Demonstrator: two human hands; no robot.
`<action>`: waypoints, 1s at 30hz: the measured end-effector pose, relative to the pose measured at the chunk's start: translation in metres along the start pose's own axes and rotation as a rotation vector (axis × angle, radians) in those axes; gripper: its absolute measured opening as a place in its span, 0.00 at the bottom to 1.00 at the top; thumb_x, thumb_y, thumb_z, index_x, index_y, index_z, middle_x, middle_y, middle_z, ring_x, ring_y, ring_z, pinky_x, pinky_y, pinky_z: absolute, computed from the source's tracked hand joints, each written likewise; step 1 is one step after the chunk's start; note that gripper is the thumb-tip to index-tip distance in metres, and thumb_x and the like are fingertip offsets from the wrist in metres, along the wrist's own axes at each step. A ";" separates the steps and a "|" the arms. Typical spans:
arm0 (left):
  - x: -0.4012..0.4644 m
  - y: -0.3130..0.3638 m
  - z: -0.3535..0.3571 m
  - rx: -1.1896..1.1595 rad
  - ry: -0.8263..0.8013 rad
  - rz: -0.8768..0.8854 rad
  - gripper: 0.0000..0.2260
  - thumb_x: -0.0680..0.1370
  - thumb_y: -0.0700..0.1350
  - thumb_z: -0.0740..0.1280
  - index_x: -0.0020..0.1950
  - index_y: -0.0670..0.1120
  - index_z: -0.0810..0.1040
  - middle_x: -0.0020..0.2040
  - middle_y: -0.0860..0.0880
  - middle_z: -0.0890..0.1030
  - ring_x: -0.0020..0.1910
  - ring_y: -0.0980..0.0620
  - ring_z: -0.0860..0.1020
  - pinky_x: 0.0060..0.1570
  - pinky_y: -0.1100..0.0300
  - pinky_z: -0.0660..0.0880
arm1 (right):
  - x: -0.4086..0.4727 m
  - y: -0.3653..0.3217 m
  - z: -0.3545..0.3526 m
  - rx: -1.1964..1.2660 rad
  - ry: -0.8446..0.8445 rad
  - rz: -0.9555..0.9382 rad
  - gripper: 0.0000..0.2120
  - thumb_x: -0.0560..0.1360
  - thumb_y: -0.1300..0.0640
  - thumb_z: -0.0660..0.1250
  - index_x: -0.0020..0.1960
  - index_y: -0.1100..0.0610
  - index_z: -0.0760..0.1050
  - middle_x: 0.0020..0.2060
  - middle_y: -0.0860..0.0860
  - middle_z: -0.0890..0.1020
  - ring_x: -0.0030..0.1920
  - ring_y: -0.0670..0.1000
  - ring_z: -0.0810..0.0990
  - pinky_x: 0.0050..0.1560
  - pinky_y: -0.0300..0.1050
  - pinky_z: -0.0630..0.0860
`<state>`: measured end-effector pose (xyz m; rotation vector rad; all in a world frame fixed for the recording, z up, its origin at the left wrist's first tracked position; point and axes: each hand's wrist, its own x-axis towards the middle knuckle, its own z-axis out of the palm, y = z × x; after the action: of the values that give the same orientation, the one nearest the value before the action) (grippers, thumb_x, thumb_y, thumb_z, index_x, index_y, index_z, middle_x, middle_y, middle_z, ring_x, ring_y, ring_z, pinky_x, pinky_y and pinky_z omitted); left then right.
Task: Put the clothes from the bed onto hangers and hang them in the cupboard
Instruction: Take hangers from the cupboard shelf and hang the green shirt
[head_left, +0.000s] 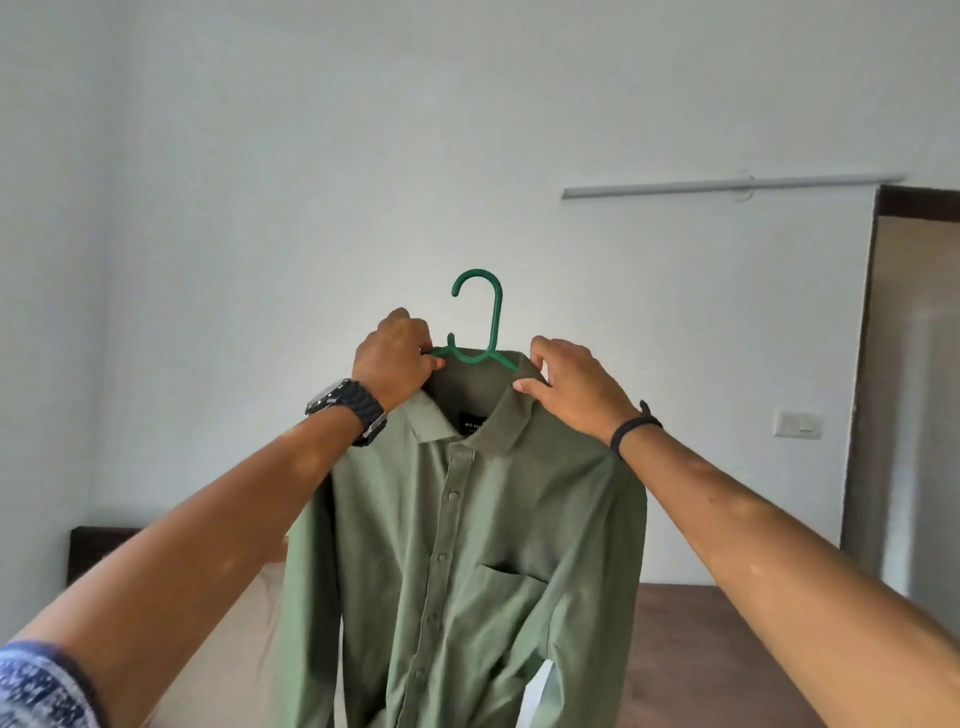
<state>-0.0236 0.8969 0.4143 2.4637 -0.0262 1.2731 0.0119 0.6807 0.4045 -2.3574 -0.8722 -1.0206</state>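
**Single head-worn view, facing forward**

Looks out from head height, tilted slightly upward at a pale wall (467, 130). Sits close to the raised forearms entering from both lower corners. Wide-angle, bending the doorway (914, 389) at right. No second view.

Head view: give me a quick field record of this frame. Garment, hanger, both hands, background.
garment: green shirt, buttoned, held up in the air, collar at top
hanger: green hanger, hook upright above the collar, arms partly inside the shirt
left hand: left hand grips the hanger's left arm at the collar
right hand: right hand pinches the collar's right side
background: white wall, doorway at right, bed below
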 end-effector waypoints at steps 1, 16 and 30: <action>0.002 0.006 -0.003 0.040 0.015 0.020 0.09 0.75 0.46 0.69 0.50 0.41 0.78 0.54 0.43 0.75 0.52 0.41 0.75 0.49 0.52 0.72 | 0.000 0.001 -0.008 0.028 -0.018 -0.005 0.13 0.75 0.50 0.69 0.43 0.56 0.67 0.36 0.47 0.72 0.39 0.51 0.71 0.39 0.44 0.67; 0.009 0.025 0.009 0.008 -0.344 -0.191 0.24 0.77 0.66 0.56 0.58 0.46 0.66 0.57 0.43 0.75 0.54 0.42 0.75 0.58 0.48 0.70 | -0.007 0.040 -0.051 -0.125 0.023 0.050 0.07 0.78 0.56 0.61 0.47 0.58 0.75 0.42 0.57 0.80 0.45 0.61 0.76 0.43 0.50 0.74; 0.029 0.067 0.109 -0.646 -0.301 0.186 0.04 0.78 0.43 0.66 0.44 0.45 0.76 0.44 0.47 0.76 0.44 0.50 0.74 0.46 0.60 0.69 | -0.062 0.110 -0.161 -0.269 0.101 0.235 0.05 0.78 0.56 0.64 0.49 0.55 0.78 0.39 0.56 0.80 0.42 0.58 0.77 0.46 0.52 0.76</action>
<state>0.0668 0.8032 0.4005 2.0768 -0.6508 0.7729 -0.0242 0.4841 0.4458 -2.5260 -0.4285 -1.2069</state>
